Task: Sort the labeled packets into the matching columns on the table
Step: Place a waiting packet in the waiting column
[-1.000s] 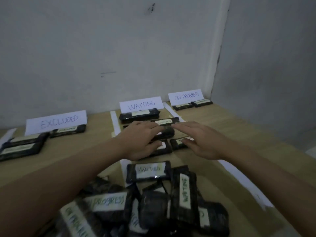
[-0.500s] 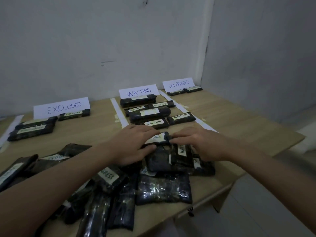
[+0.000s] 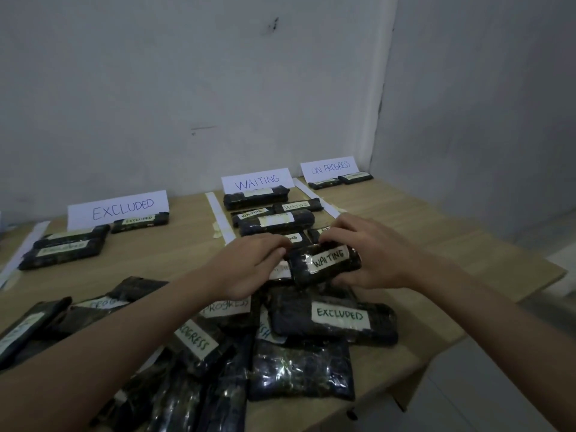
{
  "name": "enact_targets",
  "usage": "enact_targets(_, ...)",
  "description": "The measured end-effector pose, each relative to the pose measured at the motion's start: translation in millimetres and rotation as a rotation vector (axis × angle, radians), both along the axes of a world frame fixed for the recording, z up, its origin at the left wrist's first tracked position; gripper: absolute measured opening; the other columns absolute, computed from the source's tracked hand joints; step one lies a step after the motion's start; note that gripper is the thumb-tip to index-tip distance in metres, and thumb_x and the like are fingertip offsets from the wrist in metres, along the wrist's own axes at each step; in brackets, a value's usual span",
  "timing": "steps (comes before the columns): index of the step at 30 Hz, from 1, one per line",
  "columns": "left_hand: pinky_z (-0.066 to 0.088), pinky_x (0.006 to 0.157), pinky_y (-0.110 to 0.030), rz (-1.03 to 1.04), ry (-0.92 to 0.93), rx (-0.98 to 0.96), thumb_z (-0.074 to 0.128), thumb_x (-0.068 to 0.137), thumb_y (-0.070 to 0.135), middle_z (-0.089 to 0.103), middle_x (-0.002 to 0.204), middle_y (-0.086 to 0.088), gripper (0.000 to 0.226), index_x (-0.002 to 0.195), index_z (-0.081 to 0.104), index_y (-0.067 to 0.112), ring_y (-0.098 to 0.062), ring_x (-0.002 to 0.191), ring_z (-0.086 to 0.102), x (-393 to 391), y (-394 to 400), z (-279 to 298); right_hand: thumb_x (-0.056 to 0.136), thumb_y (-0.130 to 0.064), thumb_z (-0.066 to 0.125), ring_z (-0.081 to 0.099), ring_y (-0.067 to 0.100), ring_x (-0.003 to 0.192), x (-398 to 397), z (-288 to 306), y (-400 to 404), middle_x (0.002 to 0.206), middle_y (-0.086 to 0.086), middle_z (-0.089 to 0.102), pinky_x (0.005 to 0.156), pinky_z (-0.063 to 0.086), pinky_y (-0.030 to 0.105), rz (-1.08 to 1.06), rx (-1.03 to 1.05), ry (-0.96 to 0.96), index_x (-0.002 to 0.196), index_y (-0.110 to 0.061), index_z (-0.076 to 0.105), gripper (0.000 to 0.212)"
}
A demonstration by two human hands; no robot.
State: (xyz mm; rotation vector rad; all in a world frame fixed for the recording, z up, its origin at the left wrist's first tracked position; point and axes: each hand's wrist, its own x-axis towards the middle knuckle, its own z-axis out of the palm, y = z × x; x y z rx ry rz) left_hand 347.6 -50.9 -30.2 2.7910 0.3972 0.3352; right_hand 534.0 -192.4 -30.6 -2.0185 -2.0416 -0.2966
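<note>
Both hands hold a black packet labelled WAITING point(image 3: 324, 264) just above the near pile. My right hand point(image 3: 374, 254) grips its right end, fingers over the top edge and thumb beneath. My left hand point(image 3: 249, 266) pinches its left end. Behind it lies the WAITING column point(image 3: 274, 222) of several packets under the WAITING sign point(image 3: 257, 181). The EXCLUDED sign point(image 3: 121, 208) stands at the left with packets point(image 3: 62, 251) in front. At the far right, the ON PROGRESS sign point(image 3: 330, 166) has two packets point(image 3: 341, 180).
A loose pile of black packets covers the near table, among them one labelled EXCLUDED point(image 3: 336, 319) and some marked PROGRESS point(image 3: 194, 339). White tape strips point(image 3: 221, 222) divide the columns. The wooden table's right edge point(image 3: 486, 319) drops off to the floor; walls close the back and right.
My hands drew back from the WAITING column to the pile and now hold a WAITING packet lifted off it. An EXCLUDED packet shows beneath.
</note>
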Motion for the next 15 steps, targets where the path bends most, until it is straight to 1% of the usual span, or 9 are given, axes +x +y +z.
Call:
enact_targets(2, 0.040, 0.097, -0.033, 0.062, -0.031, -0.028, 0.032, 0.099, 0.027, 0.056, 0.128, -0.001, 0.036, 0.130, 0.047, 0.017, -0.016, 0.115, 0.050, 1.1, 10.0, -0.3, 0.068, -0.043, 0.074, 0.044, 0.006, 0.097, 3.3, -2.3, 1.5, 0.116, -0.009, 0.047, 0.079, 0.042, 0.025, -0.022, 0.005, 0.023, 0.125, -0.025, 0.050, 0.064)
enact_targets(4, 0.041, 0.097, -0.035, 0.096, -0.025, -0.033, 0.034, 0.098, 0.027, 0.056, 0.129, -0.001, 0.036, 0.130, 0.047, 0.016, -0.017, 0.115, 0.051, 2.8, 17.6, -2.6, 0.068, -0.046, 0.074, 0.048, 0.009, 0.099, 7.6, -5.4, 2.3, 0.117, -0.008, 0.048, 0.079, 0.048, 0.030, -0.051, 0.006, 0.033, 0.126, -0.025, 0.050, 0.066)
enact_targets(5, 0.041, 0.097, -0.035, 0.101, -0.014, -0.033, 0.035, 0.098, 0.028, 0.056, 0.128, -0.001, 0.036, 0.130, 0.047, 0.016, -0.017, 0.114, 0.051, 4.2, 20.1, -4.2, 0.069, -0.048, 0.073, 0.048, 0.009, 0.098, 10.6, -6.5, 2.6, 0.117, -0.008, 0.048, 0.078, 0.049, 0.031, -0.073, 0.003, 0.029, 0.127, -0.026, 0.050, 0.066)
enact_targets(7, 0.042, 0.096, -0.035, 0.092, 0.017, -0.028, 0.037, 0.097, 0.029, 0.056, 0.124, -0.001, 0.036, 0.130, 0.047, 0.017, -0.017, 0.113, 0.051, 7.9, 22.8, -7.7, 0.069, -0.050, 0.072, 0.046, 0.007, 0.095, 18.4, -7.7, 2.4, 0.115, -0.008, 0.048, 0.075, 0.047, 0.028, -0.121, 0.011, 0.036, 0.127, -0.027, 0.050, 0.066)
enact_targets(9, 0.042, 0.094, -0.033, 0.071, 0.053, -0.023, 0.039, 0.097, 0.029, 0.056, 0.122, 0.000, 0.034, 0.128, 0.047, 0.017, -0.017, 0.111, 0.052, 12.4, 23.5, -11.2, 0.068, -0.047, 0.074, 0.046, 0.008, 0.093, 27.7, -6.9, 1.6, 0.112, -0.007, 0.050, 0.072, 0.044, 0.026, -0.160, 0.054, 0.061, 0.125, -0.026, 0.051, 0.064)
enact_targets(11, 0.041, 0.095, -0.032, 0.038, 0.089, -0.020, 0.040, 0.097, 0.029, 0.055, 0.124, -0.001, 0.034, 0.128, 0.048, 0.017, -0.016, 0.112, 0.051, 17.3, 23.6, -15.6, 0.068, -0.042, 0.076, 0.050, 0.013, 0.092, 37.4, -6.0, 1.5, 0.110, -0.004, 0.051, 0.069, 0.043, 0.027, -0.208, 0.097, 0.065, 0.122, -0.023, 0.053, 0.062)
enact_targets(13, 0.039, 0.100, -0.033, -0.008, 0.128, -0.013, 0.040, 0.097, 0.032, 0.051, 0.131, 0.000, 0.038, 0.132, 0.044, 0.018, -0.015, 0.119, 0.047, 24.4, 22.5, -20.3, 0.067, -0.037, 0.078, 0.051, 0.017, 0.093, 46.7, -6.4, 2.6, 0.109, 0.000, 0.052, 0.068, 0.042, 0.028, -0.274, 0.161, 0.062, 0.121, -0.019, 0.055, 0.061)
enact_targets(15, 0.037, 0.103, -0.036, -0.078, 0.160, 0.010, 0.039, 0.096, 0.035, 0.047, 0.135, 0.002, 0.041, 0.134, 0.041, 0.020, -0.015, 0.124, 0.043, 35.2, 18.9, -23.6, 0.067, -0.031, 0.079, 0.051, 0.019, 0.093, 53.5, -7.5, 4.9, 0.109, 0.003, 0.051, 0.071, 0.043, 0.029, -0.336, 0.230, 0.066, 0.121, -0.016, 0.055, 0.061)
